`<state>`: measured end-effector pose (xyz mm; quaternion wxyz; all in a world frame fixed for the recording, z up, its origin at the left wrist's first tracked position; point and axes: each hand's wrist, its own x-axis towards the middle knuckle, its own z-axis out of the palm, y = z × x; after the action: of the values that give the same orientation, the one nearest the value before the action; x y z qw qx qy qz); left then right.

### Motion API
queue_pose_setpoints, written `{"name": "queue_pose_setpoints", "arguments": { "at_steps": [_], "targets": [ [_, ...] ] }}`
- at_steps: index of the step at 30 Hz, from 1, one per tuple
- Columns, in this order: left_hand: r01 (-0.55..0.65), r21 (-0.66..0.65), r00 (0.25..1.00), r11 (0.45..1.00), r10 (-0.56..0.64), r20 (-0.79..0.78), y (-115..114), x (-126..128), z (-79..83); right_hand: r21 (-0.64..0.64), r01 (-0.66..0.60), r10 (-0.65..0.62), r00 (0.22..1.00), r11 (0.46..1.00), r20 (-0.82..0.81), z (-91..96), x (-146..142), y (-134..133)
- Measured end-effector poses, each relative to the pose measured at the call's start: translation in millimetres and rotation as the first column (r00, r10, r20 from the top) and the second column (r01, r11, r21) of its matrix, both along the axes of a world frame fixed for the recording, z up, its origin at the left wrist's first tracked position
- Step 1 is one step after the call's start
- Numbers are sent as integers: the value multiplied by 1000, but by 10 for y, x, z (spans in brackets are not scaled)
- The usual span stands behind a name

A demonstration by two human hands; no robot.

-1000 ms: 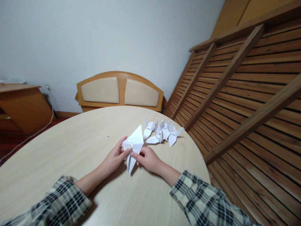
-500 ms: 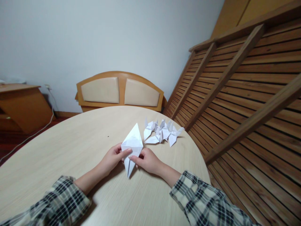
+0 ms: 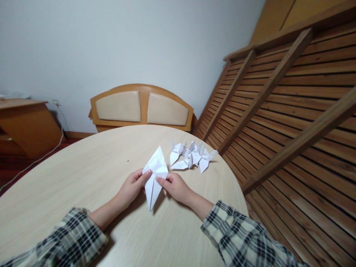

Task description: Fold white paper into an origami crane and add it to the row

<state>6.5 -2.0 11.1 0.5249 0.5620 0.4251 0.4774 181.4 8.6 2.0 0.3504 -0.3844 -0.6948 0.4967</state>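
Observation:
A white sheet of paper folded into a long diamond (image 3: 157, 163) is held between my two hands, just above the table. Its lower half has a slit down the middle and tapers to a point towards me. My left hand (image 3: 135, 185) pinches the left corner, thumb on top and fingers underneath. On the opposite side my right hand (image 3: 175, 187) grips the right edge, its thumb lying near the slit. The fingers below the paper are mostly hidden. Several folded white paper cranes (image 3: 191, 154) stand in a cluster beyond my right hand.
The round, pale wooden table (image 3: 83, 178) fills the foreground. Behind it stands a headboard (image 3: 143, 89) with cream panels. A slatted wooden frame (image 3: 278, 111) leans along the right. At the far left are a desk (image 3: 27, 122) and a white cable (image 3: 47, 157).
My thumbs have moved apart and slightly up the paper. The folded paper has tilted a little, showing more of its lower half and slit. The cranes have stayed put.

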Motion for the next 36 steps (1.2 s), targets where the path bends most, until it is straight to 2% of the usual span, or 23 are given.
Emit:
{"name": "queue_pose_setpoints", "arguments": {
  "at_steps": [4, 9, 14, 20, 29, 36],
  "targets": [
    [-6, -8, 1000, 1000, 6, -25, -12, 6, 21, 26, 51, -51, 999, 998, -8, 50, -1, -1],
    [-3, 10, 999, 1000, 3, -51, -5, -2, -2, 35, 27, -27, 999, 999, 18, 54, 10, -2],
    [45, 7, 997, 999, -44, -69, -5, -2, -12, -17, 2, -3, 1000, 1000, -23, 31, 22, 8],
    [121, -2, 990, 993, -121, -68, -7, -16, -21, -96, 35, -43, 996, 995, -83, -9, 14, 36],
    [142, -3, 988, 990, -142, -59, -4, -27, -16, -22, 99, -100, 993, 995, -68, -6, -3, 40],
    [236, -26, 952, 971, -237, -194, -12, -9, -34, -59, 188, -194, 975, 980, -108, -20, 1, 90]
  ]
}}
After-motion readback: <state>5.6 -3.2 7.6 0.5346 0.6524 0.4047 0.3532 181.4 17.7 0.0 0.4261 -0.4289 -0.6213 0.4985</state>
